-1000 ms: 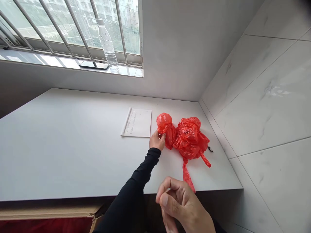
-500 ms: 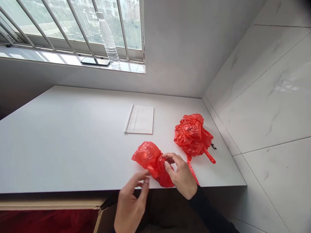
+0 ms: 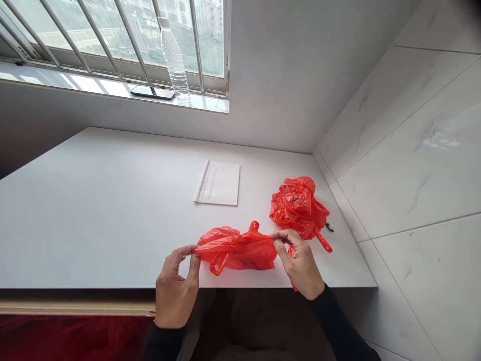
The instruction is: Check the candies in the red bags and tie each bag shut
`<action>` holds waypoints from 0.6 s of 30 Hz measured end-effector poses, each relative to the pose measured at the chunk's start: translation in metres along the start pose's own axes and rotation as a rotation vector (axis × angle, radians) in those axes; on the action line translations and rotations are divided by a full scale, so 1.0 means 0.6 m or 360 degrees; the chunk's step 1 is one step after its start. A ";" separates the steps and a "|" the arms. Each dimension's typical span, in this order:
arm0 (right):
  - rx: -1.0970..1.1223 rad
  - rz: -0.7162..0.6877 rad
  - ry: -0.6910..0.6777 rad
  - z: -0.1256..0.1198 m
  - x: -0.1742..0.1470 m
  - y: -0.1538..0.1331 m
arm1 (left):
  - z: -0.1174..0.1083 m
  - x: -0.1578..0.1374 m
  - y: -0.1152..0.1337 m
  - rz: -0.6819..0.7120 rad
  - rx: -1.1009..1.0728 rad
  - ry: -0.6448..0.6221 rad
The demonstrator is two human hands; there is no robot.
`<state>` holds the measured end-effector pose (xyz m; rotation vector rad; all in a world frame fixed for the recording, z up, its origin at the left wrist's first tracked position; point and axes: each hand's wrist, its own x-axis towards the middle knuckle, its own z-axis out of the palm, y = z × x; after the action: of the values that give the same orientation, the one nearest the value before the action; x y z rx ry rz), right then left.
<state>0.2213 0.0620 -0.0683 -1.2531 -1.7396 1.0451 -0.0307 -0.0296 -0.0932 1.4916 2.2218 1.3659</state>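
Note:
A thin red plastic bag (image 3: pixel 240 250) is stretched sideways near the front edge of the white table (image 3: pixel 112 210). My left hand (image 3: pixel 178 286) pinches its left end between thumb and fingers. At the opposite end my right hand (image 3: pixel 298 260) grips the bag the same way. Two loop handles of the bag stick out, one toward the back and one toward the front. Just beyond my right hand lies a crumpled heap of red plastic bags (image 3: pixel 298 205), with a handle trailing to the right.
A small notepad (image 3: pixel 220 183) lies behind the bag. On the barred window's sill are a clear bottle (image 3: pixel 175 65) and a phone (image 3: pixel 152 92). A cardboard box (image 3: pixel 75 307) with dark red contents stands below the table at left. Tiled wall (image 3: pixel 413 150) borders the right.
The bag was bunched with a twisted middle; now it is spread out lengthwise with its handles showing. My left hand has moved left and taken hold of its left end.

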 end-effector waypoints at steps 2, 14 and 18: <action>-0.0072 0.0009 -0.0033 0.006 0.001 -0.002 | -0.003 0.001 0.015 0.0096 -0.0036 -0.0023; -0.0227 0.0046 0.0036 -0.002 0.005 0.005 | -0.030 0.030 -0.013 -0.0027 0.0020 0.0062; -0.0161 0.0023 0.0009 0.003 0.002 -0.006 | -0.035 0.023 0.020 0.0069 -0.0066 -0.0115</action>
<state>0.2182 0.0624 -0.0655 -1.3316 -1.8006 0.9715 -0.0414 -0.0301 -0.0675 1.5586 2.1171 1.3392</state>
